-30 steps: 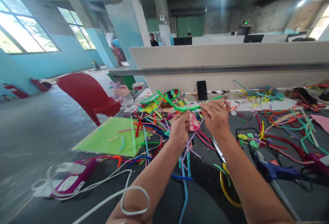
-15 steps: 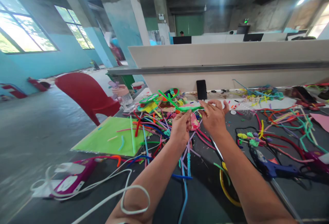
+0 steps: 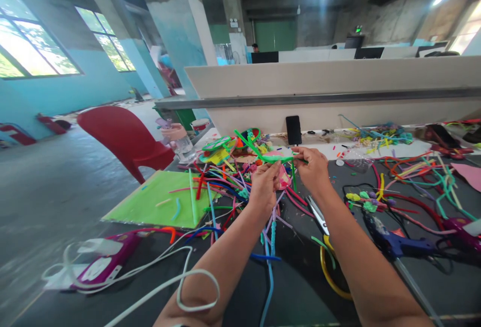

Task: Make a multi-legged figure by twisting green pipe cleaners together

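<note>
Bright green pipe cleaners (image 3: pixel 276 158) are stretched between my two hands above the cluttered table. My left hand (image 3: pixel 266 183) pinches them from below, and one long end sticks up to the left. My right hand (image 3: pixel 312 168) has thumb and fingers closed on the other end, where a green strand hangs down. Just behind and below the fingers is a pink, crumpled-looking piece (image 3: pixel 284 179), partly covered by my left hand. Scissors (image 3: pixel 318 215) with yellow handles lie open-bladed on the table, partly beneath my right forearm.
A green sheet (image 3: pixel 150 199) lies to the left, near a purple power strip (image 3: pixel 107 262) and white cable (image 3: pixel 184 267). Loose pipe cleaners spread around the hands. A blue glue gun (image 3: pixel 402 244) lies right; a phone (image 3: pixel 293 130) leans on the divider (image 3: pixel 330 79).
My right hand has drawn its spread fingers together into a pinch, and a green strand now hangs below it. More of the scissor blades shows. My left hand keeps its hold.
</note>
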`<action>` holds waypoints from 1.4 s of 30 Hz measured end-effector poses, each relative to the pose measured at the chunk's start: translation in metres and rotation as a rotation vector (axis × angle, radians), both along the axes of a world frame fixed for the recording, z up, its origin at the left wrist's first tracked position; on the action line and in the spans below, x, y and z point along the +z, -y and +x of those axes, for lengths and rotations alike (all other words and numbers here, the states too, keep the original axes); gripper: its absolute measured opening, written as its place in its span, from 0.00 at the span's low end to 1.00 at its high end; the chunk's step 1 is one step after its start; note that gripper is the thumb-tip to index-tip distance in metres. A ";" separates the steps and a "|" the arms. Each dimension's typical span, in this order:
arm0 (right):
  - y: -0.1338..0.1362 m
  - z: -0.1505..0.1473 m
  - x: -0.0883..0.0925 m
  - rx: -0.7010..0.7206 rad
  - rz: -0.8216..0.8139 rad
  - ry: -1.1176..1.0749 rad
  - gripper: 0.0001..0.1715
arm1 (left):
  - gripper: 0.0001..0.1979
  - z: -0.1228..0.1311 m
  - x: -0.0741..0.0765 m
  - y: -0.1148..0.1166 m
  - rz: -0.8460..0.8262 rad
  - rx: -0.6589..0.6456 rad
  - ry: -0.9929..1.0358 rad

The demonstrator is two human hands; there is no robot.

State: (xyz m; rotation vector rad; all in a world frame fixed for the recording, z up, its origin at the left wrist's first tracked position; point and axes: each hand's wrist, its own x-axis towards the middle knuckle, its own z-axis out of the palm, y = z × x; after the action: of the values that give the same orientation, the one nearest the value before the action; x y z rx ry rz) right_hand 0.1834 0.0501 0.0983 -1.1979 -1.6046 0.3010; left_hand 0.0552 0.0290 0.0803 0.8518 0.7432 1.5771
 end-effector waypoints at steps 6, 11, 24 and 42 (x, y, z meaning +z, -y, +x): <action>-0.001 0.010 0.005 0.454 -0.328 -0.547 0.27 | 0.18 0.001 -0.002 0.000 0.023 0.016 -0.007; 0.003 0.015 0.010 0.466 -0.285 -0.401 0.33 | 0.18 0.000 -0.001 -0.001 0.009 0.002 -0.015; 0.000 -0.004 -0.006 -0.126 0.153 0.300 0.24 | 0.21 0.003 0.003 0.000 -0.051 0.053 -0.063; 0.006 0.004 0.005 -0.094 -0.048 0.195 0.13 | 0.20 0.008 -0.004 0.000 0.032 0.060 -0.043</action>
State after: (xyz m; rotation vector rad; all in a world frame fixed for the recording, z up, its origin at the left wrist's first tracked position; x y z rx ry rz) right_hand 0.1879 0.0441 0.1029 -1.3695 -1.7095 0.1671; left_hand 0.0627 0.0294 0.0764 0.8961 0.7831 1.6322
